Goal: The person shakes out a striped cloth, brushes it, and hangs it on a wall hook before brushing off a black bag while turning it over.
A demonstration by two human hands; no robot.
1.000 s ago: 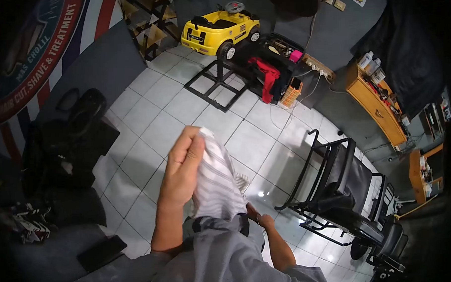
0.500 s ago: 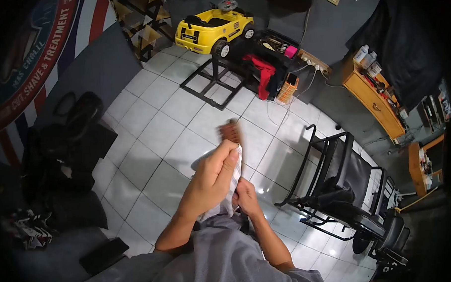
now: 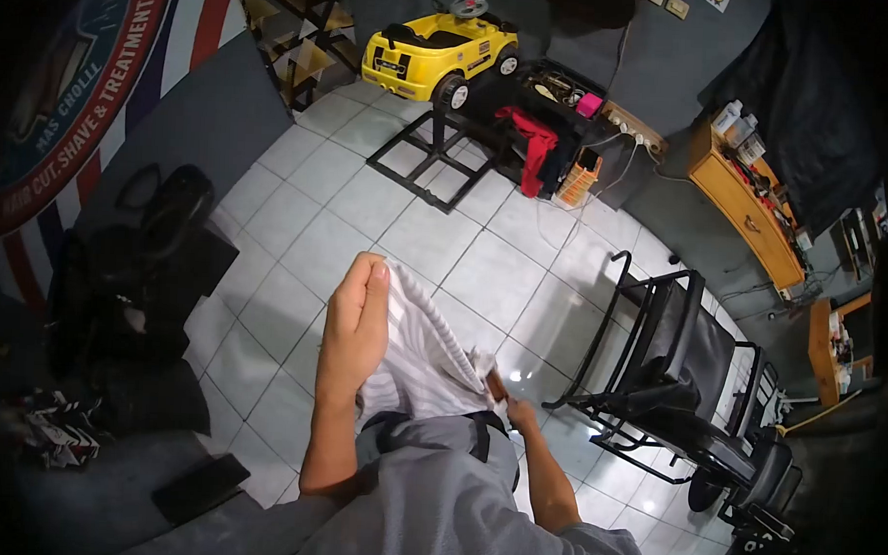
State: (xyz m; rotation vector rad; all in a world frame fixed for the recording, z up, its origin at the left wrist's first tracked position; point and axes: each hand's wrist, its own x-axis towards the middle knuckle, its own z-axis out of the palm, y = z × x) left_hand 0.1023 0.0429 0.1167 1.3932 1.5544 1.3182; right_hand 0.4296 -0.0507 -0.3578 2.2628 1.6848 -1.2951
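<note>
My left hand (image 3: 356, 323) is raised in front of me, pinching the top edge of a white cloth with thin grey stripes (image 3: 426, 360). The cloth hangs down and spreads toward my waist. My right hand (image 3: 523, 415) sits low at the cloth's right lower edge, closed on a small brown brush (image 3: 496, 382), of which only a bit shows past the cloth. I wear a grey shirt (image 3: 436, 502).
A black barber chair (image 3: 690, 364) stands on the white tiled floor to my right. Farther off are a yellow toy car (image 3: 439, 47), a black metal frame (image 3: 424, 159), a red cloth on a black cart (image 3: 534, 144) and a wooden shelf (image 3: 745, 200). Dark seats (image 3: 151, 267) stand at left.
My left hand has lifted the cloth and spread it out. My right hand has dropped with the brush from the cloth's top to its lower right edge.
</note>
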